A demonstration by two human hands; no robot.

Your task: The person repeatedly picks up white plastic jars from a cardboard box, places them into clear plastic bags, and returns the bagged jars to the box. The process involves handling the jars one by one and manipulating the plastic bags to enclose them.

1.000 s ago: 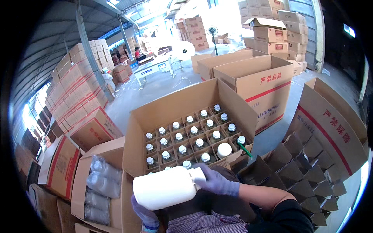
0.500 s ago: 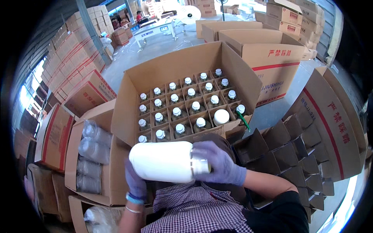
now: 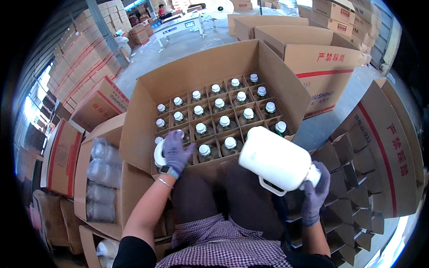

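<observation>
My right hand [image 3: 314, 196], in a purple-grey glove, is closed round the neck end of a white plastic jug [image 3: 277, 158]. The jug lies tilted over the carton's near right corner, its loop handle facing down. My left hand [image 3: 176, 152], gloved alike, reaches over the near left cells with thumb and fingers apart. Beside it is a white round thing [image 3: 158, 156], partly hidden by the hand. The open carton [image 3: 192, 67] holds rows of clear bottles with white caps [image 3: 230, 143] in cardboard dividers. The jug hides some cells.
On the right stands a carton with dark dividers [image 3: 357, 196]. At the left, a carton holds plastic-wrapped clear containers [image 3: 105, 174]. Open cartons [image 3: 319, 76] stand behind on the right. Stacked boxes [image 3: 85, 58] and a white table [image 3: 178, 27] are farther back.
My right hand has carried the white jug to the right and turned it, so its handle shows. My left hand has left the jug and moved up to the carton's near left cells.
</observation>
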